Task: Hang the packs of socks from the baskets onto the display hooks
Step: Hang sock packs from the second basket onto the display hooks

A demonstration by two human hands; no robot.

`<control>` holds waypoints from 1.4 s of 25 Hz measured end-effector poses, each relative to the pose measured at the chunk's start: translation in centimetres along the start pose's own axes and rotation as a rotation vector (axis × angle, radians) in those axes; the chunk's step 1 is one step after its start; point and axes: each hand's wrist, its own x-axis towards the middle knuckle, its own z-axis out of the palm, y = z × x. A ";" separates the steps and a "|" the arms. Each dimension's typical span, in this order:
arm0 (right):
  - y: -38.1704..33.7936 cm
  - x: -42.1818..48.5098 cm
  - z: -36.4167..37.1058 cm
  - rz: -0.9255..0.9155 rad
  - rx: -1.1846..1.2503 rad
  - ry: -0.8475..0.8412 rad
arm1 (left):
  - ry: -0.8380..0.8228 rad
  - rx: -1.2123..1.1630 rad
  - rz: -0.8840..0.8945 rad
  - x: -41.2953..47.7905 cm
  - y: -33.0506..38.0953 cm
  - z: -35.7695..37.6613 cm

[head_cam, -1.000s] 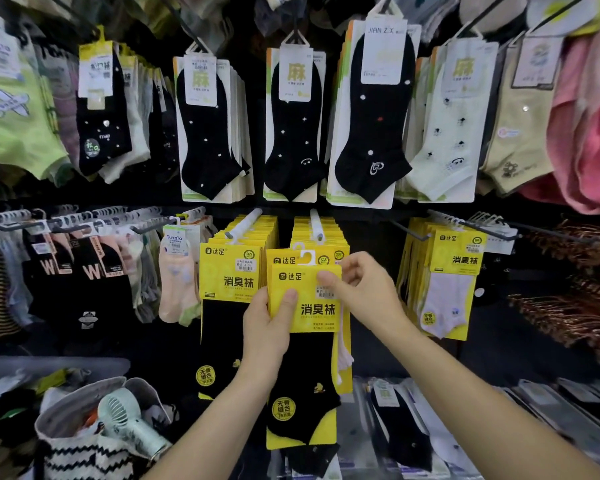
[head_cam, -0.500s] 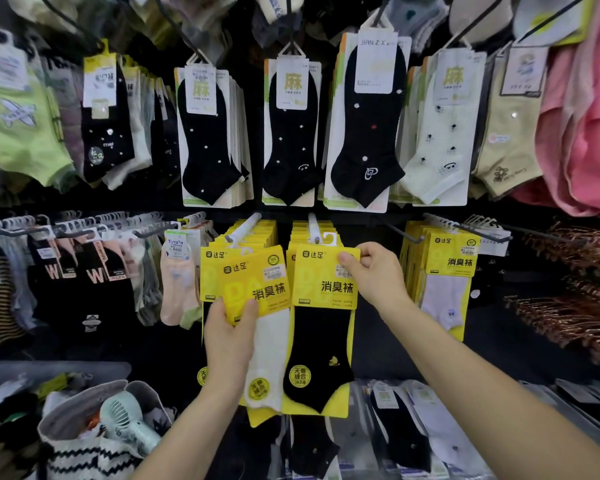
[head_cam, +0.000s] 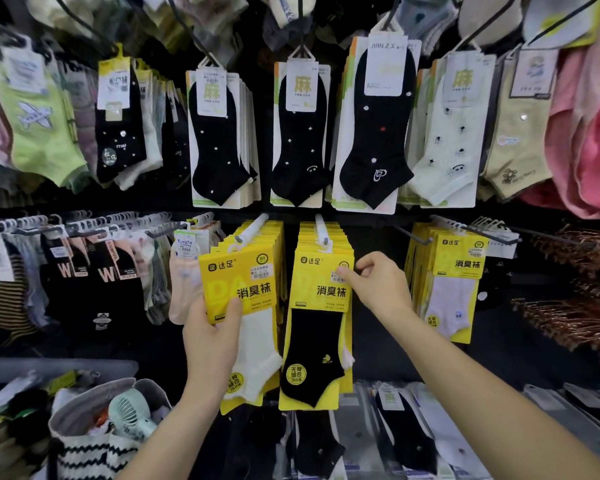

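Observation:
My left hand (head_cam: 211, 336) grips a yellow pack with a white sock (head_cam: 246, 303) by its lower left corner. The pack's hanger tab sits at the tip of the left white display hook (head_cam: 253, 227). A yellow pack with a black sock (head_cam: 321, 306) hangs at the front of the right white display hook (head_cam: 321, 227). My right hand (head_cam: 378, 285) pinches that pack's upper right corner. Full stacks of yellow packs hang behind both front packs.
Black and pale sock cards fill the row above. A third yellow stack (head_cam: 454, 275) hangs to the right, with bare copper hangers (head_cam: 568, 299) beyond. A bag with a small green fan (head_cam: 132, 415) stands at lower left. Flat sock packs (head_cam: 406, 431) lie below.
The two packs held together have been parted. The black-sock pack went onto the right hook under my right hand. My left hand carried the white-sock pack left and up to the left hook.

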 end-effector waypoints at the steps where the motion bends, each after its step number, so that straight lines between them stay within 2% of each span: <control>1: 0.4 -0.3 -0.2 -0.020 0.000 0.020 | -0.018 -0.016 0.034 -0.2 0.4 0.2; 4: 0.6 -1.8 -0.5 -0.146 0.167 -0.021 | -0.045 -0.003 0.079 -0.1 0.5 1.0; 8: -0.9 -3.7 0.0 -0.228 0.399 -0.236 | -0.216 0.067 -0.040 -1.0 0.1 3.6; 11: -1.8 -3.5 -0.8 -0.245 0.456 -0.200 | -0.297 0.089 -0.100 -2.1 -0.1 5.1; 16: -2.2 -1.3 -2.5 -0.234 0.327 -0.233 | -0.385 0.115 -0.156 -2.3 -0.9 6.4; 19: -2.5 0.3 -2.3 -0.192 0.241 -0.179 | -0.431 0.050 -0.239 -1.9 -0.7 7.6; 23: -3.7 2.6 -1.7 -0.171 0.204 -0.094 | -0.377 -0.008 -0.320 -0.4 -0.8 8.2; 29: -3.7 2.8 0.3 -0.204 0.062 -0.093 | -0.477 0.167 -0.417 -2.0 -4.4 6.3; 32: -2.6 2.1 0.9 -0.235 0.071 -0.001 | -0.430 0.371 -0.247 -2.9 -5.0 6.1; 35: -1.2 1.0 1.4 -0.169 0.165 0.055 | -0.347 0.374 0.010 -1.0 -3.1 7.6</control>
